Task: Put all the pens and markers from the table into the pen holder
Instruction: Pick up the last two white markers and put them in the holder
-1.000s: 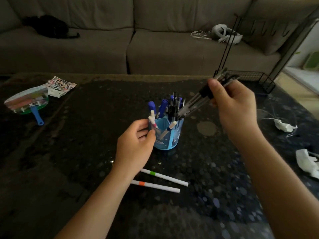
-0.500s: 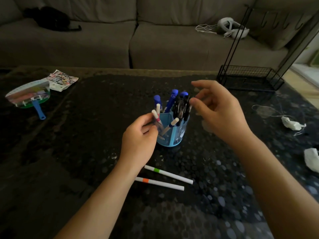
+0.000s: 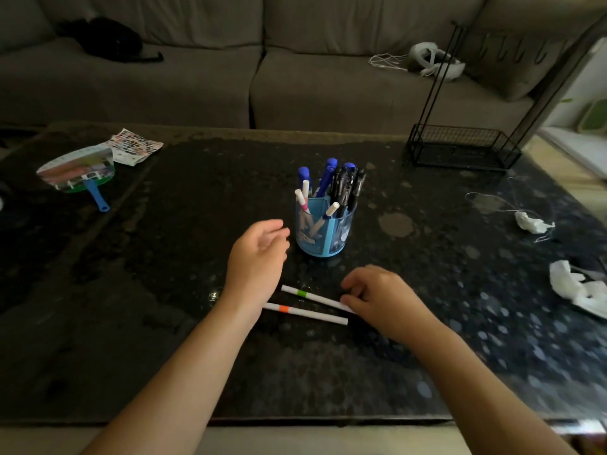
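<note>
A home living room. A grey fabric sofa (image 3: 256, 80) runs the whole width at twelve o'clock, with a dark bundle (image 3: 105, 39) on its cushions at eleven and a white headset with cords (image 3: 433, 62) at one. In front stands a low, dark, speckled coffee table (image 3: 184, 323). On it lie household odds: a small hand fan with a blue handle (image 3: 80, 174) at ten, a black wire rack (image 3: 463, 146) at two, crumpled tissues (image 3: 578, 290) at three.
</note>
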